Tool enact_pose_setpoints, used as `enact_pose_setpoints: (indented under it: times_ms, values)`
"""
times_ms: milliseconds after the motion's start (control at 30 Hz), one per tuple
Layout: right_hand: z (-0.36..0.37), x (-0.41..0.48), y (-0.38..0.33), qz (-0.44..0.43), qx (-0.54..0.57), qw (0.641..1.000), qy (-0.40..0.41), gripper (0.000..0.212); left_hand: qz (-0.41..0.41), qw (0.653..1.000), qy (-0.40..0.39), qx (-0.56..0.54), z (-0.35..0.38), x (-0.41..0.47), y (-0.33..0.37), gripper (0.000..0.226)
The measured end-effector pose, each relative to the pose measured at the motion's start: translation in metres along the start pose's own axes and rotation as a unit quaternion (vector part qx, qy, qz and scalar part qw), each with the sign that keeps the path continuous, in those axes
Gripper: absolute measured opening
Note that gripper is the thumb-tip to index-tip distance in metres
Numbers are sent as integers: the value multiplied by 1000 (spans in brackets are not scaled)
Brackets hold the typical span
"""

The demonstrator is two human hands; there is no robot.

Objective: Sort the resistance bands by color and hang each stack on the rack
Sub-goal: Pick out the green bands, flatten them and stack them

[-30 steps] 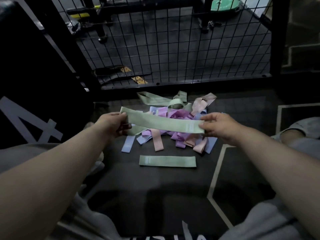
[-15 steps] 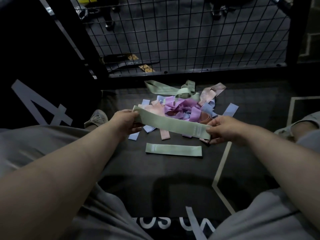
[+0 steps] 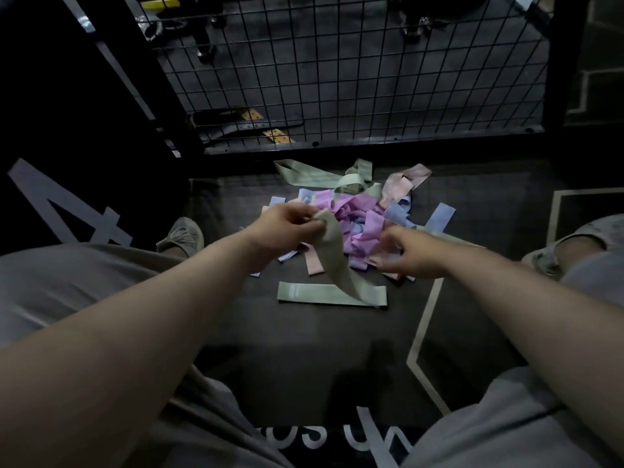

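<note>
My left hand (image 3: 285, 226) pinches one end of a pale green band (image 3: 336, 261), which hangs down so that its free end reaches a second green band (image 3: 304, 293) lying flat on the dark floor. My right hand (image 3: 410, 253) hovers beside it with loosely curled fingers and holds nothing. Behind both hands lies a mixed pile of bands (image 3: 358, 214): purple, blue, pink and green ones tangled together.
A black wire mesh panel (image 3: 337, 69) stands behind the pile. A dark box with a white number 4 (image 3: 64, 211) is at the left. My shoes (image 3: 182, 234) and knees flank the floor mat, which has white lines (image 3: 425, 319).
My right hand has let go of the green band's right end. The band now dangles from my left hand alone, down onto the flat green band.
</note>
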State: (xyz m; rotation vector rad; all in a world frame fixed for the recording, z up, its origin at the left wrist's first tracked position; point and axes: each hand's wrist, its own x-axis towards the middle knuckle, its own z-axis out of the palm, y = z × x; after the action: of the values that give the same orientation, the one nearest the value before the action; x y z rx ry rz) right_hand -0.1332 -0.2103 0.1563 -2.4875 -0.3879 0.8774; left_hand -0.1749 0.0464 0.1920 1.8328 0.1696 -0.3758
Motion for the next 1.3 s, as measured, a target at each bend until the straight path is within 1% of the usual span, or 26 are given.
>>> enact_pose_setpoints:
  times_ms: [33, 67, 100, 133, 167, 233, 267, 300, 367, 400, 433, 500, 533, 600, 667, 700, 767, 800, 867, 933, 1000, 1067, 1167, 1233, 1300]
  values:
    - [1, 1, -10, -42, 59, 997, 14, 68, 15, 999, -31, 17, 7, 2, 4, 9]
    - [0, 1, -21, -77, 128, 989, 17, 67, 22, 998, -51, 22, 14, 2, 7, 11]
    - [-1, 0, -32, -107, 175, 979, 14, 59, 24, 998, -59, 16, 19, 3, 9, 13]
    - [-3, -1, -41, -127, 183, 975, 17, 48, 24, 998, -56, 4, 23, 4, 11, 15]
    - [-6, -2, -49, -139, 166, 976, 28, 35, 21, 999, -43, -11, 25, 4, 14, 18]
    - [-10, -5, -63, -136, 131, 980, 70, 18, -8, 998, -10, -57, 28, 3, 15, 30]
    - [-11, -5, -68, -132, 142, 976, 95, 15, -33, 995, -3, -94, 28, 2, 13, 39]
    - [-11, -5, -73, -128, 171, 970, 113, 15, -53, 990, -12, -130, 27, 2, 11, 48]
    - [-11, -3, -81, -115, 249, 953, 132, 12, -59, 986, -62, -143, 24, 3, 3, 60]
    - [-11, -2, -83, -107, 286, 942, 138, 12, -56, 985, -91, -132, 23, 2, -3, 59]
    - [-12, 0, -85, -96, 319, 932, 145, 14, -59, 985, -112, -119, 23, 2, -10, 54]
    - [-13, 5, -83, -65, 370, 911, 167, 16, -80, 983, -127, -102, 23, 4, -25, 34]
    - [-15, 8, -79, -50, 400, 898, 176, 13, -91, 982, -136, -98, 23, 5, -33, 26]
    - [-17, 15, -69, -3, 460, 868, 185, 6, -114, 978, -159, -64, 20, 6, -48, 24]
    - [-16, 26, -50, 52, 486, 853, 185, 5, -158, 974, -159, -19, 13, 6, -63, 28]
    - [-14, 31, -40, 75, 492, 848, 183, 2, -182, 971, -153, -3, 7, 7, -70, 29]
    - [-7, 43, -18, 122, 503, 836, 180, 16, -214, 967, -135, 31, -4, 10, -84, 29]
    - [-3, 48, -8, 145, 510, 828, 184, 22, -225, 966, -117, 50, -10, 13, -92, 29]
    - [8, 56, 10, 185, 506, 824, 176, 24, -241, 966, -59, 64, -18, 21, -108, 27]
    - [24, 67, 25, 226, 479, 836, 144, 24, -260, 965, 15, 44, -22, 32, -125, 25]
    - [44, 78, 39, 266, 455, 842, 116, 25, -283, 955, 81, 11, -22, 44, -140, 23]
    - [63, 90, 49, 293, 443, 842, 90, 24, -302, 945, 122, -19, -18, 55, -154, 20]
    - [87, 106, 61, 326, 427, 841, 57, 18, -322, 936, 138, -25, -9, 70, -174, 11]
    - [101, 116, 68, 347, 406, 842, 70, 15, -336, 931, 143, -22, -5, 78, -187, 7]
    - [112, 123, 77, 368, 370, 848, 85, 18, -345, 926, 149, -9, -2, 85, -199, 5]
